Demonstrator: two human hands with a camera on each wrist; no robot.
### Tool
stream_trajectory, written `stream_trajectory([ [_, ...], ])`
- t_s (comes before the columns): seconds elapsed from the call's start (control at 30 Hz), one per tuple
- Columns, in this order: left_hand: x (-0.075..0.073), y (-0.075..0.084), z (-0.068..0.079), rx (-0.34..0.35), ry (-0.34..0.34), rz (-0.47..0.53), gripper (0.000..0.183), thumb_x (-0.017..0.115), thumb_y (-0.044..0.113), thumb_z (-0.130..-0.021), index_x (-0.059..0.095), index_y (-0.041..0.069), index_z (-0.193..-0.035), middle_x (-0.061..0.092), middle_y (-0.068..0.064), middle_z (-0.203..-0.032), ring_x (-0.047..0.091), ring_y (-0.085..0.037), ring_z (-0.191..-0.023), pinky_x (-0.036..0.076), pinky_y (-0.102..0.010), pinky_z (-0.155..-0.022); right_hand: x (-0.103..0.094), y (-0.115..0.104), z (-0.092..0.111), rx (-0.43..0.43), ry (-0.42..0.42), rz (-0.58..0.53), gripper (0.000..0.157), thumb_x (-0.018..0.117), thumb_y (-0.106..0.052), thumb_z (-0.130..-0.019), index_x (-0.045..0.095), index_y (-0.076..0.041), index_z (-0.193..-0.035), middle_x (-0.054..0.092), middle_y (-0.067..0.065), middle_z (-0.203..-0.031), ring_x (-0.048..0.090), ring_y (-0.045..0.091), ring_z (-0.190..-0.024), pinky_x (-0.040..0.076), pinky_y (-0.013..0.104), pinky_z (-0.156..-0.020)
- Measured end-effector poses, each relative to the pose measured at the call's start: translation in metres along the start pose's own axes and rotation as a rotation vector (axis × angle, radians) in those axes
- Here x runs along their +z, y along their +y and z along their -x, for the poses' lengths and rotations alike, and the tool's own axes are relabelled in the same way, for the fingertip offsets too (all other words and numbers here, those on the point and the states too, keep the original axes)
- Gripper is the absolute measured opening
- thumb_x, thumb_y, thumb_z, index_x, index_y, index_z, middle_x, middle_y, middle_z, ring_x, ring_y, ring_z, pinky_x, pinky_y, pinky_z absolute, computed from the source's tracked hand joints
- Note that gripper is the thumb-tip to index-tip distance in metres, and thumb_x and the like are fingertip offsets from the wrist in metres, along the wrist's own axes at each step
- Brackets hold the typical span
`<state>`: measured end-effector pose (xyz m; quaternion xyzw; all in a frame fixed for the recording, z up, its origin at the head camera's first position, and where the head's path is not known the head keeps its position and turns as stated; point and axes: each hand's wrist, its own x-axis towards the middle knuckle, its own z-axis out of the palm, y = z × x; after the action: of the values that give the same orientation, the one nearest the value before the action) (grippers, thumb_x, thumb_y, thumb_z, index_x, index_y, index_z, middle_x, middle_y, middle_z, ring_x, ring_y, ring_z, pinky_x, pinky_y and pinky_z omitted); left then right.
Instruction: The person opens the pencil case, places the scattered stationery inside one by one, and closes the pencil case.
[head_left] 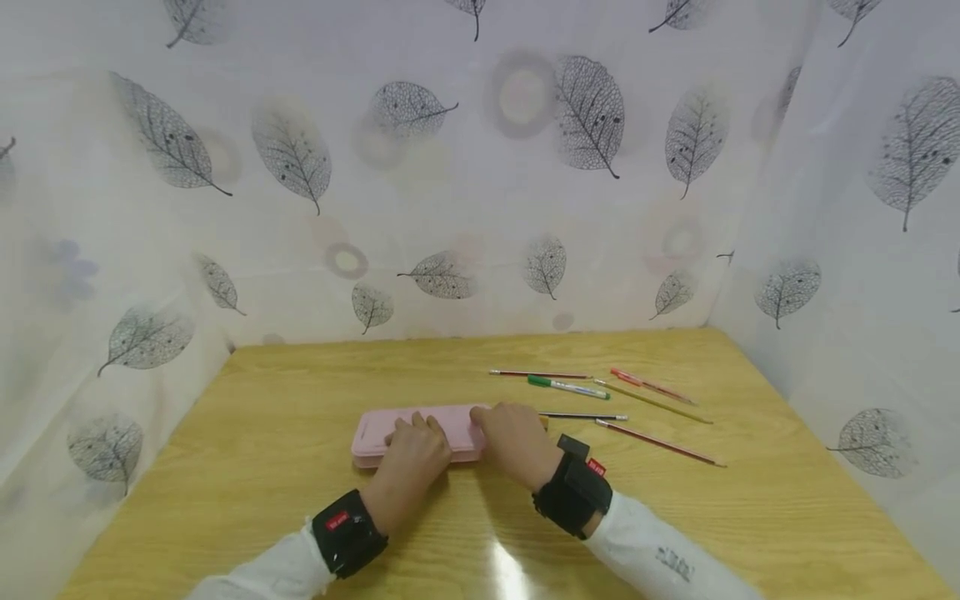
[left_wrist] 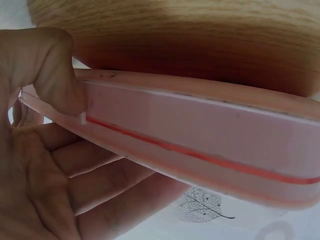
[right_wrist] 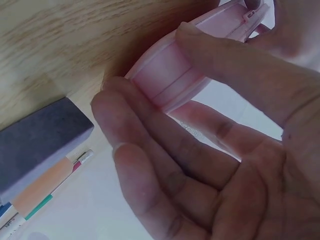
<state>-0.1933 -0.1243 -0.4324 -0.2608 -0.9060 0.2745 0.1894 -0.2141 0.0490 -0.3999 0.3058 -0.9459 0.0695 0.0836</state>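
While a leaf-patterned sheet (head_left: 480, 208) walls in the back and sides, a wooden table (head_left: 285, 392) spreads below. The pink case (head_left: 461, 427) lies crosswise near the table's middle, left of the scattered stationery. The left hand (head_left: 414, 458) clasps it, fingers over the top and thumb against the near side; the right hand (head_left: 517, 442) holds its right end between thumb and fingers. Beyond that hand lie a yellow pencil (head_left: 654, 402), a dark pencil (head_left: 588, 416) and a green-capped marker (head_left: 570, 387).
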Motion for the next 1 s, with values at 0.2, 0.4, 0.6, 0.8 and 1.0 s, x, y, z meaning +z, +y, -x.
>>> stream_trajectory([
  [0.2, 0.000, 0.001, 0.003, -0.018, 0.013, 0.036, 0.024, 0.063, 0.005, -0.088, 0.070, -0.011, -0.105, 0.075, -0.025, -0.090, 0.068, -0.026, -0.065, 0.056, -0.037, -0.048, 0.001, 0.000, 0.003, 0.001, 0.007, -0.008, 0.025, 0.080, -0.008, -0.067, 0.066, -0.009, -0.088, 0.054, 0.000, -0.059, 0.044, 0.013, -0.050, 0.037, 0.027, -0.039],
  [0.4, 0.000, -0.002, 0.004, -0.035, 0.005, 0.107, 0.026, 0.066, 0.002, -0.086, 0.070, -0.009, -0.108, 0.074, -0.026, -0.095, 0.067, -0.027, -0.064, 0.057, -0.033, -0.048, 0.004, 0.003, 0.003, -0.008, -0.001, -0.023, 0.033, 0.085, -0.014, -0.065, 0.064, -0.009, -0.091, 0.055, -0.001, -0.061, 0.044, 0.012, -0.051, 0.036, 0.026, -0.040],
  [0.6, -0.006, -0.008, 0.005, -0.035, -0.010, 0.191, 0.029, 0.069, 0.001, -0.082, 0.068, -0.011, -0.109, 0.073, -0.029, -0.096, 0.068, -0.028, -0.067, 0.060, -0.036, -0.056, 0.002, 0.003, 0.001, -0.015, -0.005, -0.022, 0.042, 0.087, -0.016, -0.064, 0.063, -0.009, -0.097, 0.057, 0.001, -0.063, 0.047, 0.013, -0.052, 0.039, 0.027, -0.040],
  [0.8, -0.012, -0.015, 0.005, -0.025, -0.032, 0.298, 0.032, 0.071, 0.005, -0.077, 0.068, -0.011, -0.104, 0.069, -0.020, -0.079, 0.062, -0.022, -0.061, 0.059, -0.038, -0.057, 0.002, 0.005, 0.000, 0.011, -0.028, -0.047, 0.052, 0.087, -0.014, -0.060, 0.057, -0.010, -0.103, 0.054, 0.001, -0.061, 0.046, 0.013, -0.051, 0.033, 0.026, -0.038],
  [1.0, -0.014, -0.019, 0.006, -0.024, 0.018, 0.361, 0.024, 0.073, 0.008, -0.071, 0.068, -0.006, -0.090, 0.065, -0.013, -0.068, 0.058, -0.019, -0.054, 0.056, -0.037, -0.049, 0.001, 0.007, 0.002, 0.055, -0.079, -0.135, 0.058, 0.088, -0.015, -0.060, 0.057, -0.012, -0.109, 0.061, 0.003, -0.067, 0.051, 0.014, -0.056, 0.038, 0.027, -0.043],
])
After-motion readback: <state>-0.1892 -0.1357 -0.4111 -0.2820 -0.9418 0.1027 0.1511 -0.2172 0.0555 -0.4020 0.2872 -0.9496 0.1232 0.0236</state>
